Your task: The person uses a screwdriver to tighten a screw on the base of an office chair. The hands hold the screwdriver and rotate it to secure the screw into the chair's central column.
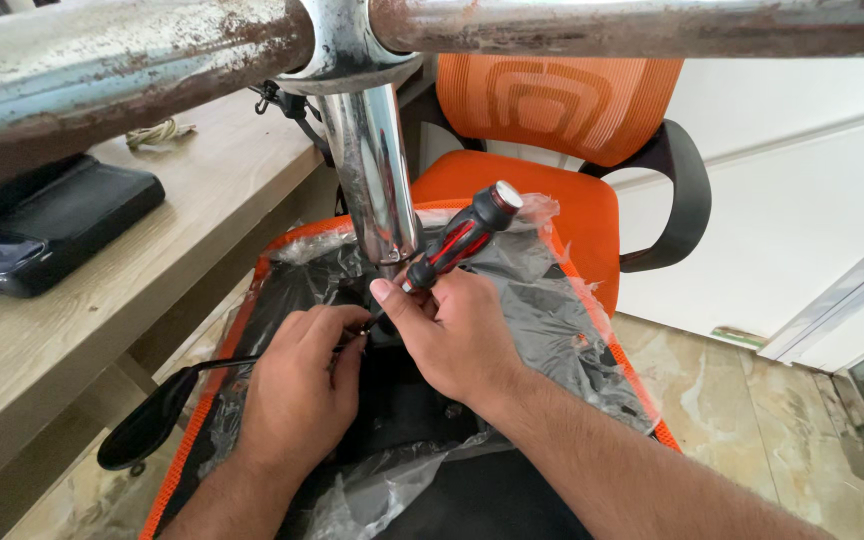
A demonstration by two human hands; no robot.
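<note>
My right hand (457, 335) grips a screwdriver (462, 238) with a red and black handle and a silver cap, its tip pointing down toward the base of a chrome tube (372, 170). My left hand (297, 385) rests beside it, fingers curled around a thin black stem (252, 362) where it meets the tube's lower end. That stem runs left to a black oval mirror (144, 428). The joint itself is hidden by my fingers. Both hands work over a black seat (552, 330) wrapped in clear plastic with orange edging.
Rusty chrome bars (602, 25) cross the top of the view. An orange mesh office chair (562, 110) stands behind. A wooden desk (82, 310) on the left carries a black device (52, 225) and a coil of cord (160, 132). Marble-patterned floor lies on the right.
</note>
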